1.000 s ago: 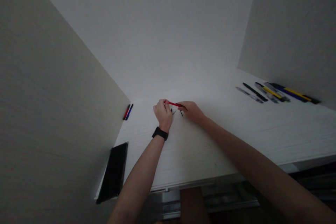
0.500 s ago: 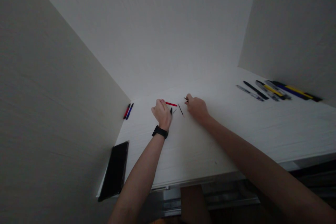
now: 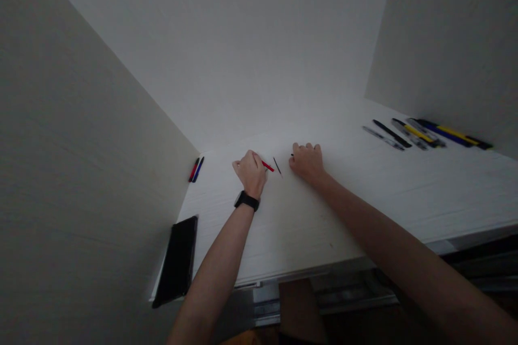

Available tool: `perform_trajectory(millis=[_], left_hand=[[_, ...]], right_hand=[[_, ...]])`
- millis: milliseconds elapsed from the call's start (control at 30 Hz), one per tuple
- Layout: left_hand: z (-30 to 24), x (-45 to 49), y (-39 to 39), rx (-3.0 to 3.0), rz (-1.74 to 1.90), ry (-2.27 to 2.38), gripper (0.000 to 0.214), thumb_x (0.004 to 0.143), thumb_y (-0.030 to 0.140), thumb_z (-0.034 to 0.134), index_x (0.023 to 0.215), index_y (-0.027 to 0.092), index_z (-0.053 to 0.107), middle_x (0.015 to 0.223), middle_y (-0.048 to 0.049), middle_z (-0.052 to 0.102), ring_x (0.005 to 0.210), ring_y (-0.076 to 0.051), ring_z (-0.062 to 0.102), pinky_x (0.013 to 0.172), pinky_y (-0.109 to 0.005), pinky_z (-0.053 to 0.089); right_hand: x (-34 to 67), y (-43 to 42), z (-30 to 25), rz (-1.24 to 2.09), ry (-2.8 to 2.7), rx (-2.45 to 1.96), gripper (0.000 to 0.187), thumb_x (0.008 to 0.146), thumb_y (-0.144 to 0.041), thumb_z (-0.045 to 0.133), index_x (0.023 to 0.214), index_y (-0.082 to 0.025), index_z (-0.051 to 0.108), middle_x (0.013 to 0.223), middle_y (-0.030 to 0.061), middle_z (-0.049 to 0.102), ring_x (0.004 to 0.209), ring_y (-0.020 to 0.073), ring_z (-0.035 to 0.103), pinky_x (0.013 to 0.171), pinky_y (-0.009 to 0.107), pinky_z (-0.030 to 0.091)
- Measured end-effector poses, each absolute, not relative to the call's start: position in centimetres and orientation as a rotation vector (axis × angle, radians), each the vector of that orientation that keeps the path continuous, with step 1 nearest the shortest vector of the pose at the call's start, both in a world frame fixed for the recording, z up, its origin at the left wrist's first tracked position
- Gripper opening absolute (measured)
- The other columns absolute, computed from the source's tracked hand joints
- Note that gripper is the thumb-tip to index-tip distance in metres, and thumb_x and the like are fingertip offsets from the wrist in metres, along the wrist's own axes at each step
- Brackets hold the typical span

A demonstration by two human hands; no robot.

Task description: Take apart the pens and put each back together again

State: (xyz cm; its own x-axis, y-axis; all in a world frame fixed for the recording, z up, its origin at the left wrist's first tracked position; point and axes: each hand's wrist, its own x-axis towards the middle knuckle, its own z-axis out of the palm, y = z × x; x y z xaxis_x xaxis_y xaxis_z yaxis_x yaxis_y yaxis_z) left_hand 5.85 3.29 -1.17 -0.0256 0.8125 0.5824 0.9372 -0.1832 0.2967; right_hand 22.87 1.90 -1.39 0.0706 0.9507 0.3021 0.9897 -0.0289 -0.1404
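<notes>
Two hands, left (image 3: 251,174) and right (image 3: 307,163), sit clear of the desk's front edge (image 3: 303,269).

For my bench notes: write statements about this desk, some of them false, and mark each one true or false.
1. The left hand grips a slim red piece. True.
2. A black wristband is on the right wrist. False: it is on the left wrist.
3. A red pen and a blue pen lie side by side by the left wall. True.
4. The right hand is holding the row of pens at the far right. False: that row lies apart from it, and the hand rests on the white tabletop beside a small black piece.
5. A flat black slab lies along the left wall, nearer the front edge than the hands. True.
</notes>
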Motion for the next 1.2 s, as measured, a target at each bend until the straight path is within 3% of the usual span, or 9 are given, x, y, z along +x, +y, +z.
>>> perform_trajectory(millis=[233,400,567,700,900,1033,1200], left_hand=[[-1.0,5.8,3.3,-2.036,-1.006,-1.895,0.03,0.101,0.026,0.028,0.077,0.022,0.046,0.073,-0.0027,0.062,0.072,-0.02,0.056,0.081,-0.038,0.027],[-1.0,5.9,3.2,-2.022,-1.077,-1.89,0.032,0.102,0.029,0.027,0.082,0.022,0.05,0.073,-0.0031,0.062,0.073,-0.02,0.056,0.084,-0.038,0.028],[-0.8,5.8,2.7,-2.125,-1.269,-1.697,0.032,0.103,0.031,0.026,0.092,0.022,0.055,0.085,-0.0057,0.066,0.083,-0.021,0.058,0.092,-0.039,0.03],[-0.9,5.6,2.3,-2.246,-1.296,-1.553,0.032,0.102,0.028,0.028,0.095,0.023,0.058,0.096,-0.0081,0.069,0.095,-0.022,0.059,0.097,-0.038,0.033],[-1.0,5.6,2.5,-2.399,-1.298,-1.428,0.032,0.102,0.029,0.031,0.101,0.023,0.062,0.103,-0.0094,0.07,0.101,-0.022,0.059,0.095,-0.037,0.036],[-1.1,5.9,3.1,-2.464,-1.176,-1.472,0.028,0.102,0.033,0.038,0.113,0.024,0.062,0.109,-0.0079,0.07,0.101,-0.022,0.059,0.094,-0.037,0.035],[-1.1,6.0,3.5,-2.309,-1.193,-1.667,0.03,0.103,0.033,0.035,0.118,0.023,0.058,0.11,-0.0079,0.071,0.103,-0.023,0.06,0.093,-0.038,0.033]], right_hand=[[23.3,2.0,-1.8,-0.185,-1.94,-2.05,0.032,0.09,-0.031,0.044,0.109,-0.012,0.061,0.098,0.0179,0.069,0.101,0.0304,0.055,0.088,0.042,0.03],[23.1,2.2,-1.5,-0.193,-1.851,-1.84,0.034,0.094,-0.037,0.043,0.104,-0.013,0.064,0.111,0.0186,0.067,0.108,0.0306,0.052,0.09,0.041,0.031],[22.1,2.8,-1.1,0.32,-1.785,-1.398,0.028,0.098,-0.035,0.042,0.101,-0.018,0.064,0.098,0.0081,0.072,0.093,0.0202,0.06,0.086,0.032,0.038],[21.7,3.2,-1.4,0.666,-1.616,-1.114,0.025,0.096,-0.038,0.044,0.103,-0.019,0.06,0.091,0.0052,0.071,0.086,0.017,0.063,0.078,0.029,0.044],[22.4,3.6,-1.8,0.933,-1.412,-0.957,0.033,0.087,-0.051,0.057,0.086,-0.019,0.059,0.066,-0.0008,0.058,0.062,0.0134,0.053,0.063,0.027,0.044],[23.4,4.0,-2.0,0.794,-1.323,-1.059,0.041,0.089,-0.056,0.05,0.081,-0.018,0.063,0.061,-0.0014,0.053,0.058,0.0135,0.048,0.06,0.027,0.04],[24.6,4.5,-2.4,0.288,-1.448,-1.411,0.033,0.094,-0.037,0.046,0.075,-0.017,0.065,0.079,0.0086,0.064,0.08,0.02,0.056,0.077,0.034,0.042]])
